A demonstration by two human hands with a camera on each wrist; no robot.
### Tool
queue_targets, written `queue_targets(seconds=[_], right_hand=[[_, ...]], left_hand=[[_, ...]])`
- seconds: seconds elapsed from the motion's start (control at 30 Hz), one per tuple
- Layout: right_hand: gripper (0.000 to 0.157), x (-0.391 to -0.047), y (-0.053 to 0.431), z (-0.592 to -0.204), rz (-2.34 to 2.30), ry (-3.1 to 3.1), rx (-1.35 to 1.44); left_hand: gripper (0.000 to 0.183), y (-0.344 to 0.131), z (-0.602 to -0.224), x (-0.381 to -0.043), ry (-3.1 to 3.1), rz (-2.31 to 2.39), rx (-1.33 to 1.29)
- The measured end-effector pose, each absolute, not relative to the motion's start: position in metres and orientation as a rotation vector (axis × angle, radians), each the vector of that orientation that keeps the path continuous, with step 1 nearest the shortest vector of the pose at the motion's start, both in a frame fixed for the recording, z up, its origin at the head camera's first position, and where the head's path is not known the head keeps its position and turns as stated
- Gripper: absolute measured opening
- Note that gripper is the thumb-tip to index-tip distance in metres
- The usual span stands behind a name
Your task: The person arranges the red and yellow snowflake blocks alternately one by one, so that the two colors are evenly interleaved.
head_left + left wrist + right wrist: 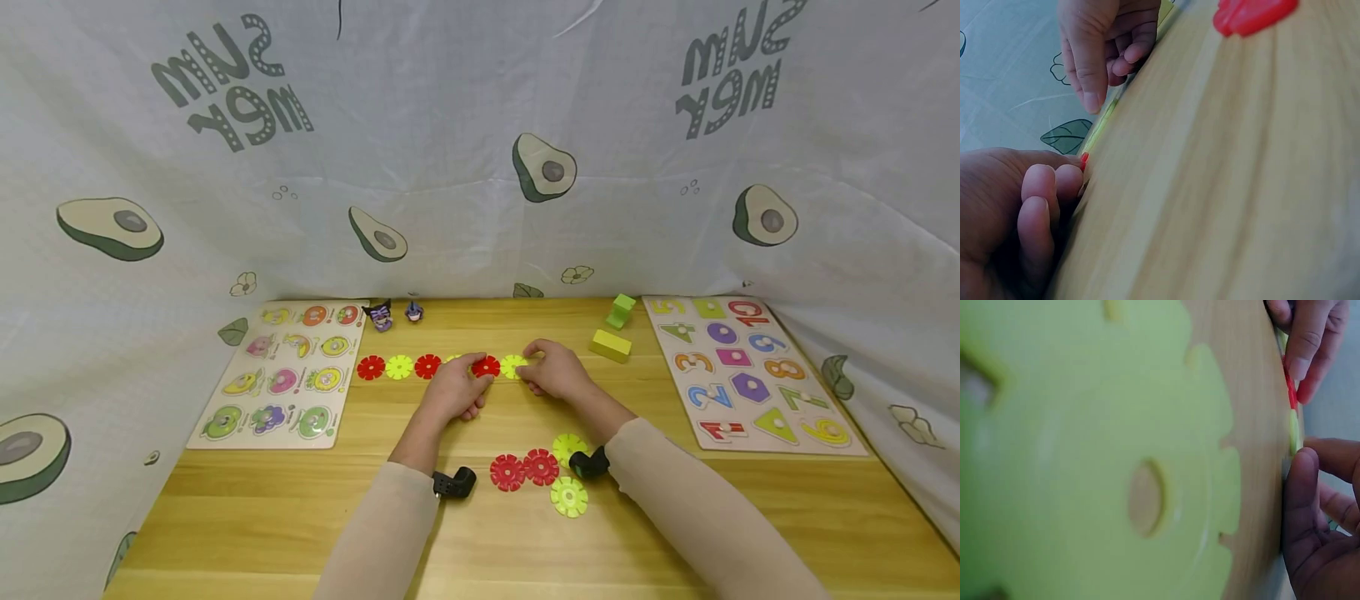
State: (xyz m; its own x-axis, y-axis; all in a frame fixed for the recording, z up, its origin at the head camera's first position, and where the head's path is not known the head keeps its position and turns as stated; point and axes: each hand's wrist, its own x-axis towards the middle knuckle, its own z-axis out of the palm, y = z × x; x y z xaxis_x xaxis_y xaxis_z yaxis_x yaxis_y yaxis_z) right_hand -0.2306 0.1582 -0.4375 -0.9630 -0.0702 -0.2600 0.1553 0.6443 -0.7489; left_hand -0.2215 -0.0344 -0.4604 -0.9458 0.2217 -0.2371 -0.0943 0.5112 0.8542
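Notched plastic snowflake discs lie in a row across the table, red and yellow by turns. My left hand [454, 387] has its thumb and a finger at the edges of a red snowflake disc [486, 367] and holds it; one yellow disc [453, 358] is mostly hidden behind this hand. With thumb and forefinger, my right hand [555, 371] pinches the right edge of the yellow snowflake disc [513, 367] that ends the row. These two discs look edge to edge in the right wrist view; whether they interlock I cannot tell.
Nearer me lie two red discs [507, 472] and two yellow discs [569, 497], one partly behind the right wrist camera. A fruit puzzle board [341, 333] stands left, a number puzzle board [697, 367] right. Toward the back are a yellow block [611, 346], a green block [621, 310] and two figurines [381, 317].
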Motion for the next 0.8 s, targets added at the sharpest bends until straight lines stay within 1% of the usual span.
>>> queue_targets(seconds=[0.2,0.47,0.6,0.8], right_hand=[[0.039,-0.211,0.168,-0.432,-1.249,2.581,0.000],[0.038,-0.165,0.168,-0.424,-1.327,2.501,-0.163],[0.038,-0.142,0.166,-0.424,-1.259,2.479,-0.284],[0.043,-0.121,0.166,-0.427,-1.116,2.457,-0.428]], left_hand=[[0.052,-0.032,-0.458,-0.221,2.434,1.383,0.128],[0.051,-0.024,-0.456,-0.224,2.380,1.419,0.273],[0.050,-0.019,-0.455,-0.226,2.308,1.482,0.354],[0.051,-0.011,-0.457,-0.228,2.271,1.507,0.363]])
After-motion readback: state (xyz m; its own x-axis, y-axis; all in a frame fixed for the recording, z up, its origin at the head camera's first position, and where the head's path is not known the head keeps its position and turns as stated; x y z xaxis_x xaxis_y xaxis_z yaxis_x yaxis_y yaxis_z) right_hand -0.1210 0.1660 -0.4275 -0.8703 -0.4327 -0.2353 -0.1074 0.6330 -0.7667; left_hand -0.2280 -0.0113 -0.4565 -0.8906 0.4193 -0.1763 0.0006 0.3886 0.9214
